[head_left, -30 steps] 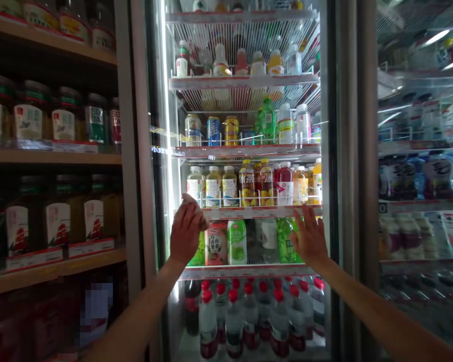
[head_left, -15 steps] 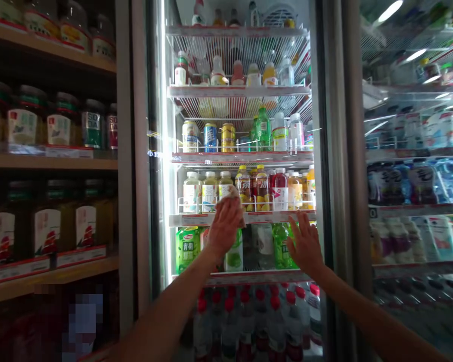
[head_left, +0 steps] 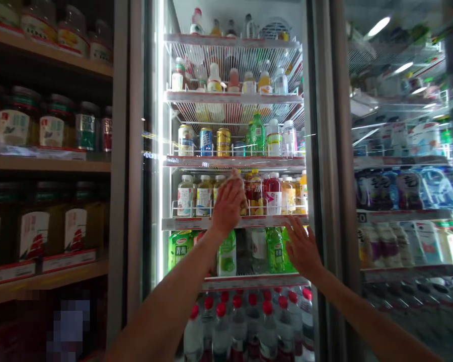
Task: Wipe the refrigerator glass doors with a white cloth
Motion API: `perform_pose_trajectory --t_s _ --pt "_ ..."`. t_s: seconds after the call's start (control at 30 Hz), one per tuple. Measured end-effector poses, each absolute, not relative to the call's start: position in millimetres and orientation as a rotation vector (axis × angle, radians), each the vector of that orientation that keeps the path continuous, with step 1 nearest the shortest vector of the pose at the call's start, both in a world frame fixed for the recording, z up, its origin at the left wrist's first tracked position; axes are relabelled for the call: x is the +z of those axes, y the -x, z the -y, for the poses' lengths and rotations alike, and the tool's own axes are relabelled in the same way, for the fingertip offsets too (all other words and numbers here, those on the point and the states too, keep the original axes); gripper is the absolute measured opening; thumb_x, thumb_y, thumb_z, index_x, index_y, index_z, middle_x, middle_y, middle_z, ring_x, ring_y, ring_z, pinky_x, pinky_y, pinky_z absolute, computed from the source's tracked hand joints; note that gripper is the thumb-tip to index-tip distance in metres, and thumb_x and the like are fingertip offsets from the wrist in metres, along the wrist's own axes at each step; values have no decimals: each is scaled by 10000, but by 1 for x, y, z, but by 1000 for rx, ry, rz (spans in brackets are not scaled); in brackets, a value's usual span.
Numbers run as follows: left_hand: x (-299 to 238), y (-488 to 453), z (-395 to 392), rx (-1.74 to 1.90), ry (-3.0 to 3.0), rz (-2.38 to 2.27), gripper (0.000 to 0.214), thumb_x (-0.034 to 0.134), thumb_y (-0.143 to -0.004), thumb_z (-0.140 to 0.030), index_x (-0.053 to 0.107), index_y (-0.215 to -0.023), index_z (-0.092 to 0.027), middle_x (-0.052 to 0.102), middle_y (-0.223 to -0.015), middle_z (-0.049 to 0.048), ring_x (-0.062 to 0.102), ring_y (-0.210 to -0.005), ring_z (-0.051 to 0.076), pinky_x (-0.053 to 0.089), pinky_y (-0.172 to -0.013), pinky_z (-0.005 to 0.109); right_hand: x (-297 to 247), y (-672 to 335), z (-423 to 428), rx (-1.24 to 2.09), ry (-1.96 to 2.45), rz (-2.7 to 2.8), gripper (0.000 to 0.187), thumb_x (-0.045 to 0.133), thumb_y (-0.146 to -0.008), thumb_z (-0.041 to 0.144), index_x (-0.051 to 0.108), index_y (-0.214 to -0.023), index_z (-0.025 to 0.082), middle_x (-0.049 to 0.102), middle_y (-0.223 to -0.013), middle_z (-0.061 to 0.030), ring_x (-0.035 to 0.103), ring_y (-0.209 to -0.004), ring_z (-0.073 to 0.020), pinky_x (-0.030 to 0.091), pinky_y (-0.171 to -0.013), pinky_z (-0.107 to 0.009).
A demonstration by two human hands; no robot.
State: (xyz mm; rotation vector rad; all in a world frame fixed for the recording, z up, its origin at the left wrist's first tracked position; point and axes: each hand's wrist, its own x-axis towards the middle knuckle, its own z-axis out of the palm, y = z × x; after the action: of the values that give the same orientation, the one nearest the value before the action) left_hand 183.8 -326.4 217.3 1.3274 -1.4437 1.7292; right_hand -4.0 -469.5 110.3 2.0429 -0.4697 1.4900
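The left hand (head_left: 228, 206) presses a crumpled, pale cloth (head_left: 237, 177) against the glass door (head_left: 326, 166) of a lit drinks cooler. Its grip is closed around the wad, of which only a tuft shows above the fingers. The cloth sits about halfway up the door, nearer its right edge, in front of the shelf rail (head_left: 196, 222) that carries the juice bottles (head_left: 274, 193). The right hand (head_left: 304, 249) lies flat on the glass just below and to the right, over the green bottles (head_left: 275, 249), fingers spread and holding nothing. The wiping seems to be in mid-course. The glass shows no smear or streak I can make out, so which part is done and which is left cannot be told. Jars (head_left: 51, 130) line wooden shelves to the left.
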Motion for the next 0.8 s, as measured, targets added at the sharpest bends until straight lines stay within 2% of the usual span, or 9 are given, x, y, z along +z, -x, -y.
perform_pose_trajectory --t_s 0.07,0.23,0.33,0.43,0.5,0.6,0.7,0.8 --pt "218 -185 327 1708 -1312 1296 376 388 -863 -140 498 -1222 -162 402 -1398 83 176 -1376 231 256 -1105 499 111 5 471 1487 -2024 459 608 366 -847 134 187 -1427 157 364 -1418 -127 299 -1328 -250 297 -1035 -464" --pt "207 -183 328 1856 -1171 1937 328 417 -875 -188 527 -1184 -201 440 -1376 28 252 -1352 210 268 -1112 448 107 8 473 1467 -2026 477 655 344 -843 110 104 -1450 159 353 -1427 -118 304 -1327 -241 294 -1042 -461" --pt "221 -185 326 1770 -1178 1726 381 405 -870 -163 472 -1243 -194 448 -1368 45 261 -1348 207 282 -1107 446 102 10 477 1454 -2042 466 706 328 -836 83 11 -1459 180 355 -1427 -110 308 -1326 -233 279 -1051 -467" --pt "233 -187 327 1600 -1175 1385 510 358 -853 -111 309 -1358 -164 372 -1411 107 232 -1359 207 311 -1091 451 99 12 479 1465 -2060 468 718 322 -840 79 -21 -1458 207 360 -1426 -101 320 -1321 -233 264 -1061 -470" --pt "226 -187 330 1577 -1155 1425 554 344 -836 -87 248 -1379 -151 355 -1412 137 242 -1355 211 346 -1067 449 103 12 472 1520 -2059 459 702 321 -853 95 -14 -1459 215 357 -1426 -105 315 -1323 -236 261 -1063 -473" --pt "206 -182 334 1587 -1172 1644 544 366 -810 -73 292 -1347 -127 396 -1377 159 272 -1342 213 368 -1047 426 123 4 450 1670 -2098 290 662 329 -872 122 41 -1458 228 308 -1451 -105 272 -1344 -224 263 -1070 -466" --pt "198 -179 332 1600 -1236 1673 512 410 -805 -104 348 -1313 -121 379 -1392 165 264 -1346 224 288 -1087 455 153 -16 423 1807 -2157 -59 617 322 -885 132 96 -1450 234 262 -1470 -97 230 -1361 -197 285 -1076 -439" --pt "202 -184 315 1652 -1317 1552 543 475 -823 -231 330 -1337 -133 380 -1395 165 282 -1338 241 166 -1118 487 179 -46 405 1798 -2193 -252 549 300 -906 169 162 -1437 195 350 -1424 -106 247 -1352 -170 320 -1062 -401"
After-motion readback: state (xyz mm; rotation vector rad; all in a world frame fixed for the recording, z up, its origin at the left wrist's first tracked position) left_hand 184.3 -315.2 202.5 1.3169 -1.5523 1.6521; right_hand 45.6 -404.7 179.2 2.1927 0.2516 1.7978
